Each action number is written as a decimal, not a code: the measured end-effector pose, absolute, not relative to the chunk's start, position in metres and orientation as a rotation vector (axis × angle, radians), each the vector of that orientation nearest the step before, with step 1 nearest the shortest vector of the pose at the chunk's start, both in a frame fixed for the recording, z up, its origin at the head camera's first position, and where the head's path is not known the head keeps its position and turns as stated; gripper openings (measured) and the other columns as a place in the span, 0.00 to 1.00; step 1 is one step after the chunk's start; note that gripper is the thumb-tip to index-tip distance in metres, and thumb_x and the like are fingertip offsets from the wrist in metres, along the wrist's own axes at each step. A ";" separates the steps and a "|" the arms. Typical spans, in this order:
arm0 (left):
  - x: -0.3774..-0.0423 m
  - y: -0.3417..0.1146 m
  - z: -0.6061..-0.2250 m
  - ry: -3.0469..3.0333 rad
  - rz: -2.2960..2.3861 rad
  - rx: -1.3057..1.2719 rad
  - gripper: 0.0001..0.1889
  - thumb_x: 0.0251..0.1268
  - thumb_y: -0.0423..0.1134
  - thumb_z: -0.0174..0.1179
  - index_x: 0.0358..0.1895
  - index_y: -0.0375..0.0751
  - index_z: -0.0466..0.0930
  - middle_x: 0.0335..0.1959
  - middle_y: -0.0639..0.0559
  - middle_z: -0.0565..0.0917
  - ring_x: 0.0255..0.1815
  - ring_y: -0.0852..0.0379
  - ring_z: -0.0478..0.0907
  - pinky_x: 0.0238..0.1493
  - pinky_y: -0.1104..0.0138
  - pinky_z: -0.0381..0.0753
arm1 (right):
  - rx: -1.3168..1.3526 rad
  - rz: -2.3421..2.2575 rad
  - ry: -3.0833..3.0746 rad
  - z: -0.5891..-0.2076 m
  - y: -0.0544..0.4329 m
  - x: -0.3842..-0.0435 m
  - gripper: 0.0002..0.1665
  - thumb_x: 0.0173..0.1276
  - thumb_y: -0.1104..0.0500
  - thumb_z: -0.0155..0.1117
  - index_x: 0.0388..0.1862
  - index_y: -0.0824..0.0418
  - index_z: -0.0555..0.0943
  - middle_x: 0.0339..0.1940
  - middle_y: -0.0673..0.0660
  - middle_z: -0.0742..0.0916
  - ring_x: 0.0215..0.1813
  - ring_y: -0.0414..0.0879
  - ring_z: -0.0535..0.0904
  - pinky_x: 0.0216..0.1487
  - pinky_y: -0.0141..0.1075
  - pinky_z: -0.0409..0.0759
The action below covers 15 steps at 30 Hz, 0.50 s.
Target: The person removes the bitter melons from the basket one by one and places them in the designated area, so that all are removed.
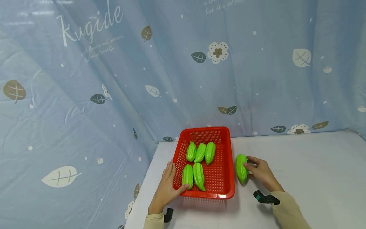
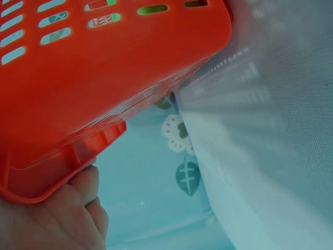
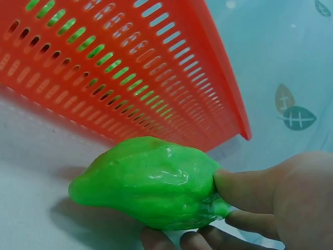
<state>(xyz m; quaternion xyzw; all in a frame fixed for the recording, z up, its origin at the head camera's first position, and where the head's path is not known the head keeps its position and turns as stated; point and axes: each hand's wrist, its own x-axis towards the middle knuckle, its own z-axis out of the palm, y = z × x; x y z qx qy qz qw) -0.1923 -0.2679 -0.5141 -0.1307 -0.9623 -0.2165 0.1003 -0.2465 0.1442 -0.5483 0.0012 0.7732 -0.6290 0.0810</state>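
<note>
My right hand (image 1: 260,173) grips a bright green, ridged bitter gourd (image 1: 241,168), just outside the basket's right side. In the right wrist view, thumb and fingers hold the gourd (image 3: 151,182) around its blunt end, its tapered tip pointing left, low over the table. At the front left corner of the red plastic basket (image 1: 232,171), my left hand (image 1: 166,189) holds the rim, fingers along the left edge and thumb reaching over the inside. Five-like gourds lie inside in two rows: three in the back row (image 1: 200,152) and two in front, including one (image 1: 199,176) beside the thumb.
The basket stands on a white-covered table (image 1: 314,171), close to a blue curtain (image 1: 183,79) printed with leaves and flowers that hangs behind and to the left. Black wrist mounts (image 1: 266,197) sit on both forearms. White tabletop extends to the right of the basket.
</note>
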 end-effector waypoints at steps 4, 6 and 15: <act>-0.192 -0.268 -0.513 -2.839 -0.629 -0.389 0.60 0.59 0.72 0.62 0.82 0.33 0.51 0.87 0.41 0.49 0.88 0.41 0.46 0.83 0.40 0.54 | 0.027 -1.875 2.311 -0.547 0.142 -0.245 0.37 0.80 0.58 0.59 0.78 0.76 0.60 0.73 0.79 0.70 0.66 0.64 0.80 0.51 0.45 0.90; -0.192 -0.267 -0.513 -2.836 -0.623 -0.390 0.59 0.59 0.72 0.62 0.82 0.33 0.51 0.87 0.42 0.49 0.88 0.42 0.47 0.83 0.41 0.54 | 0.028 -1.869 2.319 -0.547 0.141 -0.245 0.37 0.80 0.59 0.59 0.78 0.76 0.60 0.73 0.79 0.70 0.66 0.65 0.79 0.50 0.45 0.90; -0.191 -0.267 -0.513 -2.838 -0.652 -0.390 0.60 0.60 0.71 0.62 0.83 0.33 0.50 0.87 0.41 0.49 0.88 0.42 0.46 0.84 0.41 0.53 | 0.006 -1.804 2.386 -0.550 0.137 -0.246 0.37 0.80 0.58 0.58 0.78 0.77 0.59 0.72 0.80 0.71 0.68 0.69 0.77 0.49 0.44 0.91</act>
